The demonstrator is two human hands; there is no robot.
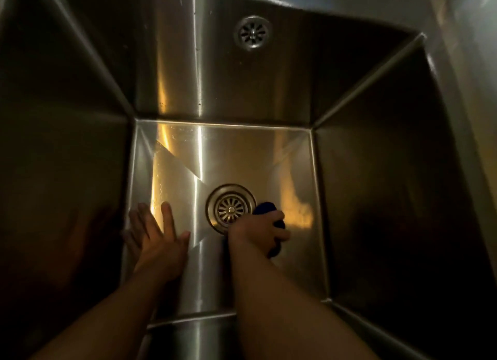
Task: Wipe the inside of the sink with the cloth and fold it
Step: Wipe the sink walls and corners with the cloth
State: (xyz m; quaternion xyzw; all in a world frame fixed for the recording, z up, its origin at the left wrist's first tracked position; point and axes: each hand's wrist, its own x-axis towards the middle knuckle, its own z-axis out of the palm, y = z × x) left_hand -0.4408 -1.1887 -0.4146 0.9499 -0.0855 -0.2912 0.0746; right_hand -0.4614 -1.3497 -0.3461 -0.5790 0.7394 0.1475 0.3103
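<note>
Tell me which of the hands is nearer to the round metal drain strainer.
Right. The right hand, gripping a dark blue cloth, is at the strainer's rim; the left hand lies open, apart, on its left.

No legible text, label, brand or number — none on sink (166, 77) or cloth (265, 207).
</note>
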